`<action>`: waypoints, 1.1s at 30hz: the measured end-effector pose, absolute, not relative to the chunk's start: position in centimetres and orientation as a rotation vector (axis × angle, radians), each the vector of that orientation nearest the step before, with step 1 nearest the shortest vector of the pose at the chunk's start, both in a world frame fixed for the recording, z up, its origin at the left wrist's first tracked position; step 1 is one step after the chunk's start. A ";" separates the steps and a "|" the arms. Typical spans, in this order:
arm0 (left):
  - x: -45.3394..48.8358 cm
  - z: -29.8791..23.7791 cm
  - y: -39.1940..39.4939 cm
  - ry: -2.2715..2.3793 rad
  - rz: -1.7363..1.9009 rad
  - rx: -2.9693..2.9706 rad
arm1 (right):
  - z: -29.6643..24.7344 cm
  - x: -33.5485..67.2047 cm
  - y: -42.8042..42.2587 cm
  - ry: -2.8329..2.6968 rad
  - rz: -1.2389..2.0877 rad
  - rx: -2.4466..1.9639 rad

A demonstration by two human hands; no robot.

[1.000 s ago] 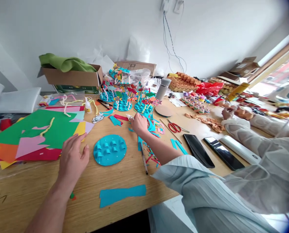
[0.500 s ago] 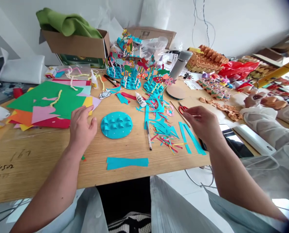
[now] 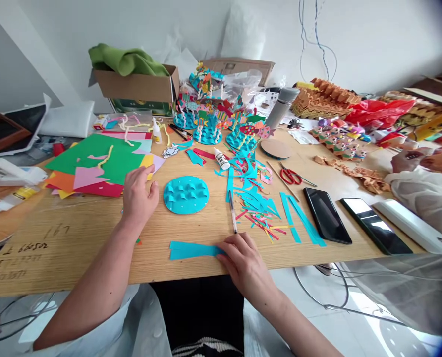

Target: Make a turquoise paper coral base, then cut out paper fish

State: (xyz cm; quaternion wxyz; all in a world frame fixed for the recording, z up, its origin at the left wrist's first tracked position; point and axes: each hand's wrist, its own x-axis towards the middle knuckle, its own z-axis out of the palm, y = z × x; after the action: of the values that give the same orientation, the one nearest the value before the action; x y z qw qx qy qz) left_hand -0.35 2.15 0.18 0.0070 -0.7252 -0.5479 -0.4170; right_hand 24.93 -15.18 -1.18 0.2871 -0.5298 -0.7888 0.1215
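My right hand (image 3: 245,260) rests near the table's front edge, its fingertips pressed on the right end of a teal paper strip (image 3: 193,250). My left hand (image 3: 138,195) lies flat on the wooden table (image 3: 76,248), fingers stretched out, between a stack of coloured paper sheets (image 3: 94,166) and a round teal disc with raised loops (image 3: 186,194). A pen (image 3: 233,211) lies just beyond my right hand, beside a heap of paper scraps (image 3: 256,201). A small glue bottle (image 3: 220,158) lies farther back.
Red scissors (image 3: 290,175), two dark phones (image 3: 327,215) (image 3: 377,232) and a white bar (image 3: 410,225) lie to the right. Finished colourful paper models (image 3: 213,121), a cardboard box with green cloth (image 3: 137,82) and a grey flask (image 3: 282,106) stand at the back. Another person's hands (image 3: 414,158) work at far right.
My right hand pulled back from the glue bottle at the table's middle, swung past the scissors, and came down onto the teal strip at the front edge. My left hand stayed flat.
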 end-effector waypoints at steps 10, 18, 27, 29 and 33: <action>-0.4 0.5 2.1 -1.760 -1.295 -2.265 | -2.2 24.5 -15.3 -2.022 0.330 -1.404; -0.5 0.4 2.2 -1.736 -1.323 -2.276 | -2.0 24.8 -15.2 -1.957 0.423 -1.386; 0.2 1.5 0.9 -1.767 -1.944 -2.590 | 1.2 25.3 -12.9 -1.771 0.666 -1.444; 0.1 1.7 0.6 -1.730 -2.166 -2.833 | 2.3 25.2 -11.6 -1.745 0.721 -1.445; -0.2 2.1 0.3 -1.538 -2.293 -3.167 | 4.3 24.5 -8.4 -1.751 0.808 -1.416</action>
State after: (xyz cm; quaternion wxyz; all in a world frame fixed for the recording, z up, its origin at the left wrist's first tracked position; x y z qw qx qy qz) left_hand -0.20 0.34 2.06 -0.5055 -0.6504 -0.3158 -0.4710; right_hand 24.55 -8.43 4.30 0.3657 -0.5509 -0.6812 0.3142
